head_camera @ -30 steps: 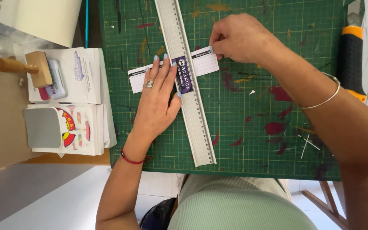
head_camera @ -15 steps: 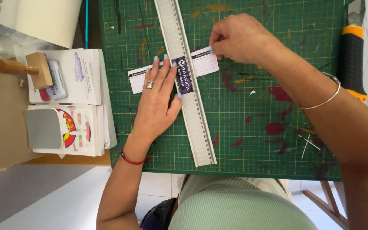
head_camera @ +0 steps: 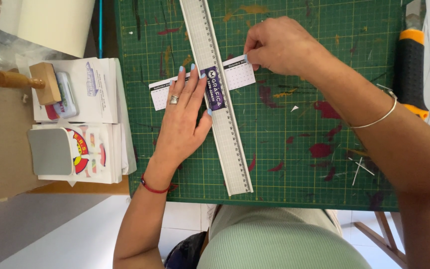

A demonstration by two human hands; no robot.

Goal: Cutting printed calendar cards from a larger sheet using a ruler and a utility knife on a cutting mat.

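The left hand (head_camera: 182, 117) lies flat, fingers spread, pinning the long metal ruler (head_camera: 215, 94) across a narrow white printed paper strip (head_camera: 200, 84) near the top edge of the green paint-stained cutting mat (head_camera: 284, 164), so nothing slides. The right hand (head_camera: 279, 45) is curled, fingertips pinching the strip's right end, probably to keep it taut.

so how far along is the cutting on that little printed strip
Set up: the printed strip lies on the green cutting mat with the metal ruler laid across it. In hand: the left hand presses strip and ruler down, while the right hand pinches the strip's right end. Left: the strip looks uncut, and the orange-handled knife lies unused at the mat's right edge.
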